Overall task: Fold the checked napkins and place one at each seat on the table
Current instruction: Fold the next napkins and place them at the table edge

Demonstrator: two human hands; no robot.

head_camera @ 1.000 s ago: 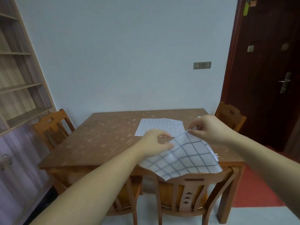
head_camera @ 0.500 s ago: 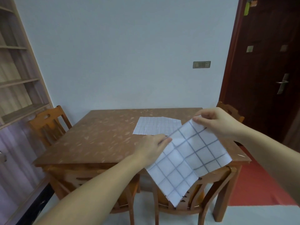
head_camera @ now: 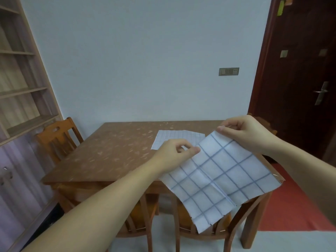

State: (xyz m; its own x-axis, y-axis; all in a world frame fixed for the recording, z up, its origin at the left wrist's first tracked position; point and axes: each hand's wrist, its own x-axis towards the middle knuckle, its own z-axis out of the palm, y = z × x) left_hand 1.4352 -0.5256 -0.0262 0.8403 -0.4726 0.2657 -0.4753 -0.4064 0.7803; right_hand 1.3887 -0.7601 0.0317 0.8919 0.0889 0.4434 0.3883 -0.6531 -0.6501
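I hold a white napkin with a blue check (head_camera: 220, 177) in the air over the table's near right corner. My left hand (head_camera: 174, 153) pinches its upper left edge and my right hand (head_camera: 245, 133) pinches its top corner. The cloth hangs spread out, with a fold crease down its lower half. A second checked napkin (head_camera: 174, 139) lies flat on the brown wooden table (head_camera: 112, 155), partly hidden behind my left hand and the held cloth.
Two wooden chairs (head_camera: 209, 230) are tucked in at the near side below the napkin. Another chair (head_camera: 58, 139) stands at the left, and a chair back shows at the right behind my right hand. Shelves on the left, a dark door (head_camera: 300, 73) on the right.
The napkin has opened out from a bunched shape and now hangs spread. My right hand rose and moved right with its corner; my left hand shifted its pinch along the edge.
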